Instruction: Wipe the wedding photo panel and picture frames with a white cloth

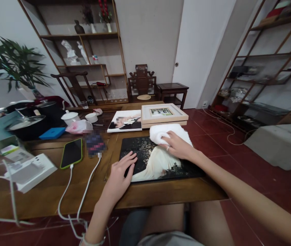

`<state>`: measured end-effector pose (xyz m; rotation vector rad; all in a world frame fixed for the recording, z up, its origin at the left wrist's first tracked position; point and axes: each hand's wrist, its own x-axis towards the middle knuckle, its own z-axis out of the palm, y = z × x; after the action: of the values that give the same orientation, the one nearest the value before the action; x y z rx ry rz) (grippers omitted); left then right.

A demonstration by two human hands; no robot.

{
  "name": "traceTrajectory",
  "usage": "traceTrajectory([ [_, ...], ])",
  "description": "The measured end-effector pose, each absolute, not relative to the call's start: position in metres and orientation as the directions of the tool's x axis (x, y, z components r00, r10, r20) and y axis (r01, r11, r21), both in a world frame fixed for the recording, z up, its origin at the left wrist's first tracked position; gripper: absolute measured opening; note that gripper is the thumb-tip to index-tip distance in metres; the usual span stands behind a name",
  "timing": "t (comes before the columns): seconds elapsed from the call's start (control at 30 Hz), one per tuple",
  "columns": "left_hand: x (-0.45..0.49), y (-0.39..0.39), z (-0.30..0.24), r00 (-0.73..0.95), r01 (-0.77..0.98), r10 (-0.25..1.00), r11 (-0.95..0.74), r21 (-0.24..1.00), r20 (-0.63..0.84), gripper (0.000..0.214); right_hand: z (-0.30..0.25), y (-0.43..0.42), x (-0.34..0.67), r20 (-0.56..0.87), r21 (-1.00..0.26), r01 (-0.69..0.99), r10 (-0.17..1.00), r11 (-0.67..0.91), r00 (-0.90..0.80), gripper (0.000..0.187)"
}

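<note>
Photo panel (145, 148), dark with a pale gowned figure printed on it, lies flat on the near right part of the wooden worktop (45, 198), directly in front of the seated person. Left hand (121, 171): released, palm down, fingers spread and flat on the panel's left edge area. Right hand (177, 147): palm down on a folded white cloth (166, 131) that rests on the panel's far right corner; the fingers bend over the cloth, but whether they grip it or only press on it cannot be told from this angle. A ring shows on one finger of this hand.

Beyond the panel, touching or just beside its far edge, lie a second print (126, 120) and a pale wooden picture frame (164, 112) stacked on another. To the left of the panel: a phone in a green case (71, 153), screen dark, with a white cable (84, 191) running off the worktop's near edge; farther left, a white box (30, 171). At the far left stand a blue box (52, 133), a white lidded pot (70, 118), a white cup (91, 117) and dark pans (27, 126). Background: open shelving (84, 51), a carved chair (142, 82), a potted plant (12, 61), red tiled floor (237, 164).
</note>
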<state>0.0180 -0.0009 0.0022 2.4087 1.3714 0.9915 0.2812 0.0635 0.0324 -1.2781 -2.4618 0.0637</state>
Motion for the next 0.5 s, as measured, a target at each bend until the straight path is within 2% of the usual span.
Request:
traceTrajectory([
  [0.13, 0.018, 0.0, 0.001, 0.334, 0.684, 0.826, -0.544, 0.485, 0.455, 0.027, 0.032, 0.002, 0.269, 0.301, -0.196, 0.738, 0.756, 0.646, -0.581, 0.024],
  [0.27, 0.017, 0.0, -0.001, 0.338, 0.678, 0.823, -0.549, 0.489, 0.456, 0.027, 0.04, -0.047, 0.261, 0.259, -0.281, 0.64, 0.698, 0.715, -0.667, 0.019],
  [0.4, 0.018, -0.001, 0.0, 0.338, 0.677, 0.824, -0.549, 0.49, 0.456, 0.027, 0.048, -0.032, 0.261, 0.221, -0.323, 0.611, 0.685, 0.723, -0.694, 0.016],
  [0.5, 0.018, -0.001, 0.001, 0.337, 0.68, 0.823, -0.548, 0.487, 0.456, 0.027, 0.048, 0.014, 0.258, 0.247, -0.256, 0.664, 0.712, 0.702, -0.658, 0.018],
])
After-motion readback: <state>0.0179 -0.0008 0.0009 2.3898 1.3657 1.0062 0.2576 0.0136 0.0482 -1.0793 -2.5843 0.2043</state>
